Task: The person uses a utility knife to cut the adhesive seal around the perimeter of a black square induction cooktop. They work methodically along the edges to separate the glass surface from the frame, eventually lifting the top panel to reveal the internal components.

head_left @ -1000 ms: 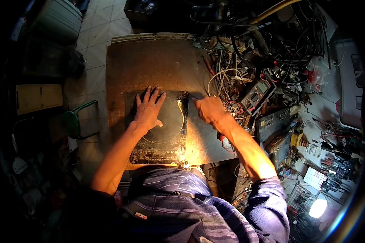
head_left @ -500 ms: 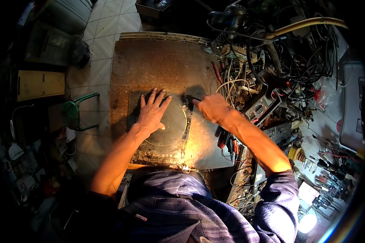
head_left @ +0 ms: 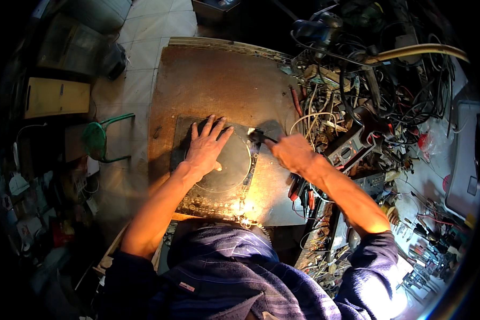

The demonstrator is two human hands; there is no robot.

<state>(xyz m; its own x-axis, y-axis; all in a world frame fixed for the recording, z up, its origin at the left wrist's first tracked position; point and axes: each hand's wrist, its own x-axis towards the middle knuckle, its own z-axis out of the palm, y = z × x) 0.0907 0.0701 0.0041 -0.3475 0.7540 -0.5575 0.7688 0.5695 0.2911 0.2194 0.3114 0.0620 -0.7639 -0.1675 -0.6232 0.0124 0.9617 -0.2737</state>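
Dark tool [head_left: 258, 135] half hidden in right hand [head_left: 289, 152]

Right hand [head_left: 292, 152] shifted rightward off the cooktop [head_left: 218, 165] corner, tool tip [head_left: 255, 134] still touching

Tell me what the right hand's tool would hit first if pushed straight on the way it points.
Probably the left hand: the right hand aims its tool leftward across the dark panel. Depth unclear.
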